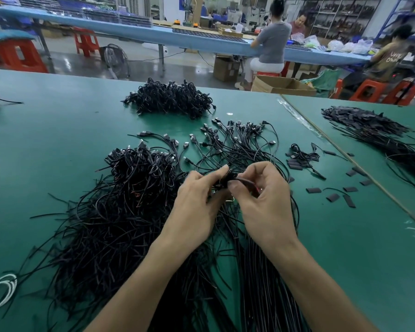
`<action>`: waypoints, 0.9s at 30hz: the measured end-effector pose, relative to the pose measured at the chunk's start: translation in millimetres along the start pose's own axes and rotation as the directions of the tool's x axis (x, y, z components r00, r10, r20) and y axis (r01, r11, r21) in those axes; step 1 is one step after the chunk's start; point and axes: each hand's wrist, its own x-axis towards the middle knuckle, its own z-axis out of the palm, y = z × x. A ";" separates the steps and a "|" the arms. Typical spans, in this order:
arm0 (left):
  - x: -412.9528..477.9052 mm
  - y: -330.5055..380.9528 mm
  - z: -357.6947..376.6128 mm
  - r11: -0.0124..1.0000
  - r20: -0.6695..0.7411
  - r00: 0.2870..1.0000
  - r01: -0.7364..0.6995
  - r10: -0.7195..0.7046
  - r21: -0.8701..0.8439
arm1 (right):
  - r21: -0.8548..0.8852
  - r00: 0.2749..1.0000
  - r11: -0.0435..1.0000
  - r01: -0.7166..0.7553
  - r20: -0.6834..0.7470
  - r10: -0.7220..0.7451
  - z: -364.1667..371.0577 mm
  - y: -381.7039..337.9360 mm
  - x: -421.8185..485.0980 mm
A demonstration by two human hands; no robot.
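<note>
Head cam looks down at both hands, which meet above the middle of the green table. The left hand pinches a thin black cable between thumb and forefinger. The right hand has its fingers curled tight on the same cable from the other side, and a bit of red wire shows there. So the cable sits between the two hands, just over the loose USB leads. A big tangled heap lies to the left, a tied bundle pile is further back, and short black sleeve pieces are scattered to the right.
</note>
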 end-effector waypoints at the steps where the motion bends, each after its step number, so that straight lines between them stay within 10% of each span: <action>1: 0.1 -1.0 -0.6 0.997 -0.009 1.000 -0.003 0.002 -0.081 | 0.088 0.999 0.995 -0.049 0.016 0.048 0.4 0.2 0.5; 5: 5.3 0.1 -6.7 0.941 0.056 0.998 0.056 -0.040 -0.333 | 0.479 0.956 0.831 -0.283 0.211 0.204 -1.5 -0.4 1.1; 12: 4.6 12.4 -10.0 0.694 0.044 0.996 0.083 -0.074 -0.715 | 0.517 0.907 0.750 -0.412 0.307 0.287 -12.2 5.7 3.5; 19: 1.8 13.9 -4.2 0.762 0.040 0.996 -0.031 0.074 -0.647 | 0.455 0.932 0.822 -0.344 0.274 0.238 -20.3 6.8 7.7; 23: 3.0 2.1 -3.4 0.923 -0.020 0.999 0.024 -0.034 -0.383 | 0.041 0.995 0.994 -0.098 0.023 0.097 -23.2 14.0 10.4; 27: 1.6 1.0 5.1 0.915 0.136 0.989 0.106 -0.057 -0.389 | -0.273 0.979 0.944 0.186 -0.025 -0.200 -17.4 12.1 8.7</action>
